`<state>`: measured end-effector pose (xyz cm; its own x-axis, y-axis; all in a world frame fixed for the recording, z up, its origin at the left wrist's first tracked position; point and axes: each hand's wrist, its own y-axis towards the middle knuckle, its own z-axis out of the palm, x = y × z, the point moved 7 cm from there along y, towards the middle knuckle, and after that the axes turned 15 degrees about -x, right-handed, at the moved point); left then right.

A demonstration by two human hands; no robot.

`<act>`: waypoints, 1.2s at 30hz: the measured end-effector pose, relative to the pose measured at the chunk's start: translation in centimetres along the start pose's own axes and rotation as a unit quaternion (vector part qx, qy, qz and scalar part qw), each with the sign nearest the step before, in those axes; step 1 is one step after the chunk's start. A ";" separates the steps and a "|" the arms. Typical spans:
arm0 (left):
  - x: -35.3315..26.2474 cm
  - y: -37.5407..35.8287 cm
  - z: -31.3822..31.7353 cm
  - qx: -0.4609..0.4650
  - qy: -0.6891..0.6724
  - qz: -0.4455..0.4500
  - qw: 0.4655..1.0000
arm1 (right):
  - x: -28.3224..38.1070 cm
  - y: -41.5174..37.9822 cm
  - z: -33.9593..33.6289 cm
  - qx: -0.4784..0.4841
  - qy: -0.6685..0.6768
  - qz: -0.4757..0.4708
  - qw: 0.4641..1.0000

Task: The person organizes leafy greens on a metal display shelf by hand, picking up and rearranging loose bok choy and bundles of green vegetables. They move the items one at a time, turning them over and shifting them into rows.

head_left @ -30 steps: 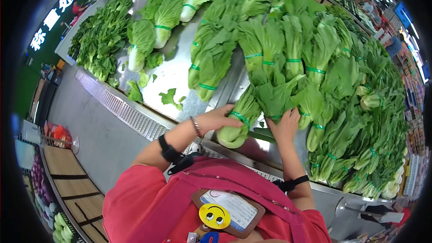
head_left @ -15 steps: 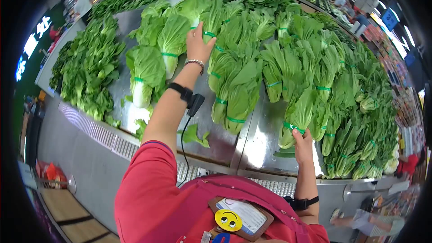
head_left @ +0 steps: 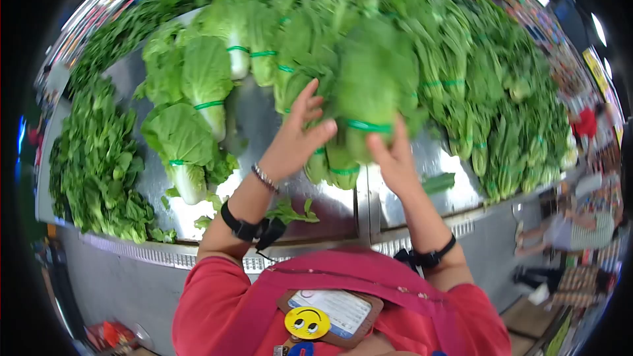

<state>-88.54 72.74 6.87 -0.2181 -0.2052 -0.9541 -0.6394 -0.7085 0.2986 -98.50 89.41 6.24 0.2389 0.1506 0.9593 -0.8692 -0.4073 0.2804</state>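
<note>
Head cam, so two hands were caught near the middle of the frame. One leafy bunch [head_left: 372,79], pretty motion-blurred, was held by its base in the right hand [head_left: 395,165] at centre, fingers closed just about at its one green band [head_left: 369,125]. The left hand [head_left: 297,138] was held open and empty just left of it, fingers spread and pointed up the frame. Three white-stemmed bunches [head_left: 208,76] could be counted at upper and centre left, each tied with one band. Way more banded greens [head_left: 455,86] were piled at upper right, too overlapped to be counted. One loose dark leaf [head_left: 438,183] was left on the metal counter [head_left: 333,206], right of centre. One bracelet [head_left: 265,178] and two black straps [head_left: 239,225] were worn, plus one yellow smiley badge [head_left: 307,322] at bottom centre.
</note>
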 end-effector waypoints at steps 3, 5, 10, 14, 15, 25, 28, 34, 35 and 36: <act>2.0 -1.1 -0.7 -0.052 0.052 -0.031 0.997 | 1.6 -1.1 3.1 0.116 -0.133 -0.130 0.976; 2.2 0.0 -3.4 -0.131 -0.040 -0.040 0.990 | 3.1 0.5 1.4 0.092 -0.186 -0.223 0.953; 1.8 4.8 -10.6 -0.277 0.233 0.063 0.930 | -4.5 8.7 -19.1 -0.341 -0.504 -0.102 0.787; 11.6 7.2 -11.2 -0.146 0.492 0.051 0.857 | -11.8 7.7 -25.2 -0.321 -0.569 0.098 0.750; 11.3 7.0 -10.9 -0.154 0.491 0.055 0.856 | -12.7 7.5 -25.4 -0.317 -0.606 0.050 0.727; 10.3 7.1 -11.2 -0.136 0.476 0.000 0.869 | -15.0 7.9 -29.7 -0.309 -0.493 -0.032 0.813; 10.0 5.6 -11.1 -0.161 0.450 0.034 0.878 | -14.2 4.6 -26.8 -0.331 -0.349 0.028 0.877; 5.5 0.2 -8.3 -0.139 0.290 0.039 0.946 | -11.7 -0.2 -20.4 -0.329 -0.007 0.219 0.918; 5.2 -1.3 -6.9 -0.096 0.198 -0.009 0.975 | -10.2 -0.6 -18.1 -0.325 -0.011 0.223 0.919; 4.3 -2.6 -5.9 -0.097 0.201 -0.016 0.975 | -7.5 -0.7 -15.3 -0.300 -0.007 0.117 0.947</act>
<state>-83.41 69.70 1.88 0.1303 -0.4008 -0.9069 -0.4814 -0.8251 0.2955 -106.36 102.36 -1.68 0.0108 0.1050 0.9944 -0.9876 0.1567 -0.0058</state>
